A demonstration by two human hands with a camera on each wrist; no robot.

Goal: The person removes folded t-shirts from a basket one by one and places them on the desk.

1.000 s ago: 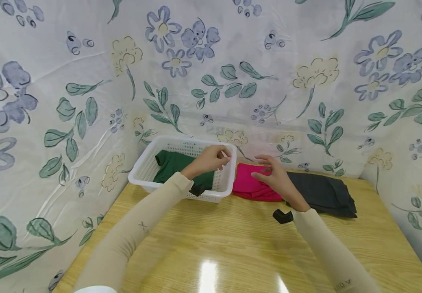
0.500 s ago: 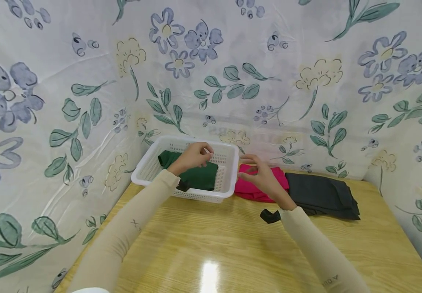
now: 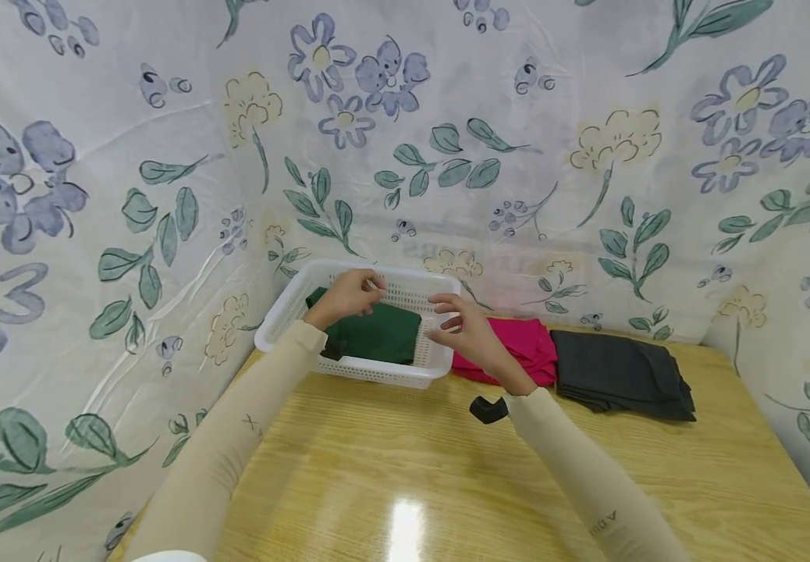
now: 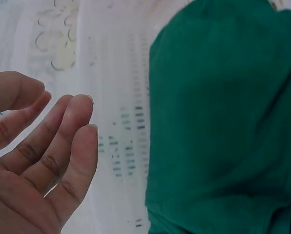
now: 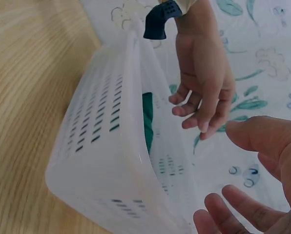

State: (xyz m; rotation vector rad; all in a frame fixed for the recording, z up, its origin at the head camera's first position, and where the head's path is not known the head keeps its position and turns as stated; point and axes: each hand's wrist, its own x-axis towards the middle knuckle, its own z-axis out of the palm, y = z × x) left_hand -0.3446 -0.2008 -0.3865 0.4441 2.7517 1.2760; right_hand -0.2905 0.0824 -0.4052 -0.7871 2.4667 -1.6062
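Observation:
A folded dark green garment (image 3: 380, 334) lies inside a white perforated plastic basket (image 3: 440, 367). In the left wrist view the same green cloth (image 4: 218, 112) fills the right side. My left hand (image 3: 350, 297) hovers above the garment, its fingers loosely bent with nothing between them. Over the right end of the basket is my right hand (image 3: 468, 332), thumb and fingers spread apart and holding nothing. From the right wrist view, both the left hand (image 5: 204, 78) and the right hand's thumb (image 5: 262, 134) appear above the basket rim (image 5: 135, 97).
Right of the basket, a crumpled-looking folded bright pink cloth (image 3: 527, 351) lies on the wooden table (image 3: 405, 453). Beside it is a folded dark grey garment (image 3: 619, 375). A floral-patterned sheet (image 3: 489, 211) hangs behind the table and along its sides.
Both hands have shifted left. The left hand moved from the basket's right part to above the green garment; the right hand moved from over the pink cloth to the basket's right end.

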